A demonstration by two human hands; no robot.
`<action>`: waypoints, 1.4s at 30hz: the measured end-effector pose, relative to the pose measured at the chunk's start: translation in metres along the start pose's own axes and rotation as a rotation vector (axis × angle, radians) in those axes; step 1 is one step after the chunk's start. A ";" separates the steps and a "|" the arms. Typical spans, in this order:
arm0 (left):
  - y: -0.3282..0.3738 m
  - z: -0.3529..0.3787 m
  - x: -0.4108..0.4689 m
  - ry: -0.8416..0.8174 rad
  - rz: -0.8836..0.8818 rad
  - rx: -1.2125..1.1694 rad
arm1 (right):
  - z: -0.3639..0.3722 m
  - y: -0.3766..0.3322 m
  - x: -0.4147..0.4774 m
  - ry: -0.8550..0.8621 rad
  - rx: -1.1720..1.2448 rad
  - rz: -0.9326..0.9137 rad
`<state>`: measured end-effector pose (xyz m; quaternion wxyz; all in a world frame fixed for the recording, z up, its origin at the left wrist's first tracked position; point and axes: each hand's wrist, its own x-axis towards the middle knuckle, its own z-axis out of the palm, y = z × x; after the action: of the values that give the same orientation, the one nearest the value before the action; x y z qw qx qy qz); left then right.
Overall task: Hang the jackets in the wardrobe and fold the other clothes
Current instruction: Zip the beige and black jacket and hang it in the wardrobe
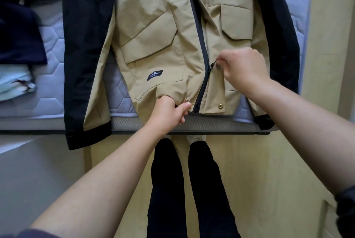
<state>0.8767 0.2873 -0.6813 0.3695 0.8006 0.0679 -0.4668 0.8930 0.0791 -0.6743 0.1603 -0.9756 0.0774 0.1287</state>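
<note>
Jacket: tan jacket [153, 32] with black sleeves, front up on the mattress [51, 45], hem at the bed's edge.
Left hand [169, 112]: fingers bunch the hem.
Right hand [244, 66]: fingers pinch the zipper pull [212, 64].

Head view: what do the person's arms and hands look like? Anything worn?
Left hand and right hand bare: no gloves, rings or watch visible. Forearms uncovered. Dark left sleeve and right sleeve show at the frame's lower edges.

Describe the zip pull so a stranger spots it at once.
A tan jacket with black sleeves lies on the mattress. Its dark zip runs down the front. The zip pull is the small black tab the right hand pinches, above the brass snap.
</note>
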 end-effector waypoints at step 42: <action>0.012 0.028 0.033 -0.058 -0.044 0.785 | -0.030 -0.027 0.086 -0.079 0.209 0.061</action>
<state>0.8807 0.2526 -0.7098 0.0268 0.8660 -0.1092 -0.4873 0.9870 0.0849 -0.6625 0.2599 -0.9449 0.1139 0.1630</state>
